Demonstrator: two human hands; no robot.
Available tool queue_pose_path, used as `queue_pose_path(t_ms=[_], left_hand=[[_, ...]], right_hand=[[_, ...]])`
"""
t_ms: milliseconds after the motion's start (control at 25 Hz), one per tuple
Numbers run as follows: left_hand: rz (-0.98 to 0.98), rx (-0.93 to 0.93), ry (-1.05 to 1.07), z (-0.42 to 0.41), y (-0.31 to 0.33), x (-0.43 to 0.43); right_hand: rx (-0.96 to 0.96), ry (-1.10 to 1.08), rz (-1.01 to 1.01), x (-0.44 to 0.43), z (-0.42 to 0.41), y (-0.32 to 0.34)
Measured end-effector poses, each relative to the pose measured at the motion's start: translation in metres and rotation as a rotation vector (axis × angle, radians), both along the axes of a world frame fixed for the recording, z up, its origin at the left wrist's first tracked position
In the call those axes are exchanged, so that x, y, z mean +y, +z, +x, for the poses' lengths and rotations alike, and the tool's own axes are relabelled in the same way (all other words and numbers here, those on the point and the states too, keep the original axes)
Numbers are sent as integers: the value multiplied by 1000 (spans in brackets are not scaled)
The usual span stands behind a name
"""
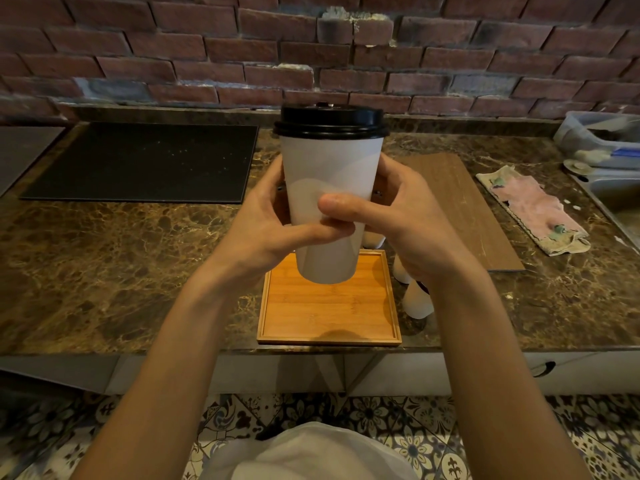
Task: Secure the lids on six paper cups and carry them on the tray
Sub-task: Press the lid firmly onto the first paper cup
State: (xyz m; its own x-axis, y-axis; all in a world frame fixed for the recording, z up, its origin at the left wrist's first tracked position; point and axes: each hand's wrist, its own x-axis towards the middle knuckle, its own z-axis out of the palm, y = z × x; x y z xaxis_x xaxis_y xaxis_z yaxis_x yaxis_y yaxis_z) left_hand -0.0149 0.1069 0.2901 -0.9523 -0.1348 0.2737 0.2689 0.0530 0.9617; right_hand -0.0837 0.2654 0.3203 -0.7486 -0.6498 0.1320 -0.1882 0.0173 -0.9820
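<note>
head view: both hands hold one tall white paper cup (329,202) upright in the air, above the far edge of the wooden tray (329,313). a black lid (330,121) sits on the cup's rim, level all round as far as can be seen. the left hand (273,223) wraps the cup's left side, its thumb lying across the front of the cup low down. the right hand (398,209) wraps the right side, its thumb crossing the front just above the left thumb, the two thumbs touching. both hands are closed round the cup wall, fingers hidden behind it

the tray lies flat on the brown marbled counter (121,265), close to its near edge, with nothing standing on the part that shows. just right of the tray, partly hidden by the right wrist, more white cups (417,303) stand on the counter; how many, and whether they have lids, cannot be told. behind them lies a wooden board (464,209), and further right a crumpled cloth (533,209) beside a sink edge (613,199). a black mat (145,161) lies on the counter at the left, against the brick wall (207,46)
</note>
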Motion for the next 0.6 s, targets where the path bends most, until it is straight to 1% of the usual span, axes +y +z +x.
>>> queue_pose_path(t_ms=[120, 320, 600], left_hand=[[-1, 2, 5, 1, 0, 0], [31, 6, 58, 1, -2, 1], [11, 56, 144, -3, 2, 11]], right_hand=[[19, 1, 22, 0, 3, 0], [97, -95, 84, -7, 11, 3], [222, -342, 149, -19, 25, 3]])
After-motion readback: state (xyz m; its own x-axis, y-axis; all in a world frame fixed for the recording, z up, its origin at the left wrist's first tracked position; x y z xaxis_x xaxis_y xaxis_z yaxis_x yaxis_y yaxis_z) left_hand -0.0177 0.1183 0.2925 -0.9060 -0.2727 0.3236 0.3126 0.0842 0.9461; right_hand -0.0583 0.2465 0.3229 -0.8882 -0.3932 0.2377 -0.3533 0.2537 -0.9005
